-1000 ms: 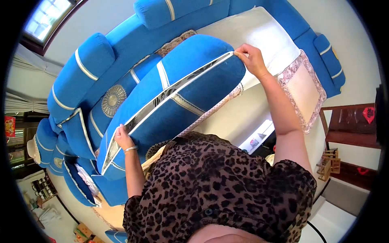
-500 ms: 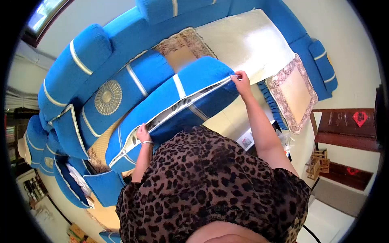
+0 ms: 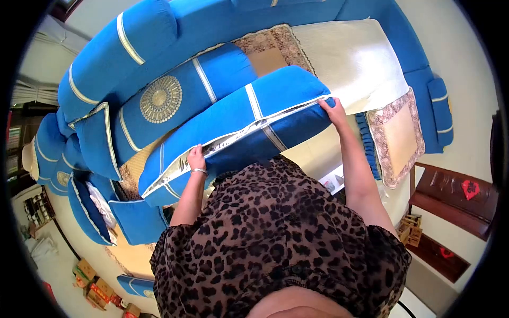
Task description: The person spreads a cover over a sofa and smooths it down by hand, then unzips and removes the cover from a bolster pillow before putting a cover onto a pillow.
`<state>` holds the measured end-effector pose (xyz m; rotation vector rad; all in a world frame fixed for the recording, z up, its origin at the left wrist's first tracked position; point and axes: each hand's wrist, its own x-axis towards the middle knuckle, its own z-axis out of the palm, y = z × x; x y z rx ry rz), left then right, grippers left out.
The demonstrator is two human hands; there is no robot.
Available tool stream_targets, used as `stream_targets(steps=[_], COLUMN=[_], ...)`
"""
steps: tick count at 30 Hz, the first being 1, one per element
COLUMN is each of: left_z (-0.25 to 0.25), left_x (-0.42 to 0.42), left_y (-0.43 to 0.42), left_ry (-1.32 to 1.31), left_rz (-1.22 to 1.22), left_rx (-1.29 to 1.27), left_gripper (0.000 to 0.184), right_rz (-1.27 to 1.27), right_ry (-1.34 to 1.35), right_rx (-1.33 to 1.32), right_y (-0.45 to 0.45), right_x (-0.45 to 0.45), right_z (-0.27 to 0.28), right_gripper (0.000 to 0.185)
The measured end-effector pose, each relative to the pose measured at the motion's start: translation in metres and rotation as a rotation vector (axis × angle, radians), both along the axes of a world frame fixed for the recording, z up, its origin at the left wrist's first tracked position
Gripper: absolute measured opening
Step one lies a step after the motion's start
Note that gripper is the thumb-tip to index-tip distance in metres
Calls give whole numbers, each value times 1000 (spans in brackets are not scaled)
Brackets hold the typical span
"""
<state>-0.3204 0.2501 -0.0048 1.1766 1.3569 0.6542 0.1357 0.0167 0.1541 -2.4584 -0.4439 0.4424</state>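
Blue fabric sofa (image 3: 204, 27), upper frame; mid-frame, left hand (image 3: 196, 158) and right hand (image 3: 334, 112) pinch long white-trimmed blue fabric cushion (image 3: 222, 117); even tension helps.

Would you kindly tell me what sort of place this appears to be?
It is probably a home living room: there is a large blue sofa, a seat cushion with a round pattern lying on it, and pale curtains at the left.
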Motion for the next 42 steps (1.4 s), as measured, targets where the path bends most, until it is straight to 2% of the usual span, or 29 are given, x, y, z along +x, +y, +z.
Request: stream_targets(steps=[2,5,6,7,9,10,12,14,15,17,18,20,21,22,24,25,26,27,28,29,32,33,37,42], left_z=[30,45,56,45,46,64,62,78,104,100,104,67,41,23,42,51,55,53,58,57,75,81,60,61], left_x=[28,51,63,26,47,64,85,91,87,51,36,6,-39,-41,-7,12,26,37,45,50,66,71,82,89], left_y=[9,29,35,67,87,91,125,135,127,117,99,64,53,38,2,-8,-16,-17,-14,-8,11,14,6,-26], left_ry=[68,193,271,381,308,119,-54,24,194,555,767,822,815,811,925,916,909,909,991,1013,1033,1032,1082,982], left_rz=[-26,-96,-163,-393,-490,-369,-347,-215,-159,-172,-145,-173,-295,-411,-620,-578,-536,-480,-451,-447,-467,-480,-373,-368], left_rx=[-28,-20,11,93,59,-42,-133,160,243,444,499,371,317,260,278,342,405,372,341,318,176,118,210,255], left_gripper=[32,25,25,27,32,35,42,50,55,62,67,78,81,85,89,91,95,97,90,88,85,84,82,85], right_rz=[8,103,140,150,127,74,12,-61,-127,-219,-175,-23,49,67,108,202,342,511,665,889,1236,1265,1313,1328], right_ry=[-79,-161,-145,-64,118,211,352,267,105,-94,-96,-16,13,-29,-138,-119,-211,-157,-124,-21,-157,-173,-153,-98], right_rx=[-120,-222,-230,-214,-199,-197,-216,-334,-416,-497,-500,-519,-531,-544,-562,-658,-703,-613,-452,-466,-447,-469,-527,-522], right_y=[5,24,24,33,33,31,7,-10,-16,-24,-25,-17,-8,2,45,67,78,87,89,108,130,136,153,160], right_x=[21,42,56,28,65,84,128,152,154,153,152,160,123,120,81,54,44,37,34,13,-23,-24,-25,-17], right_z=[8,30,32,43,41,27,-17,-61,-78,-106,-116,-132,-131,-132,-91,-62,-69,-78,-107,-77,-89,-91,-102,-110], right_gripper=[81,75,70,70,69,69,65,64,63,61,60,65,67,70,77,86,90,91,91,93,99,100,101,97])
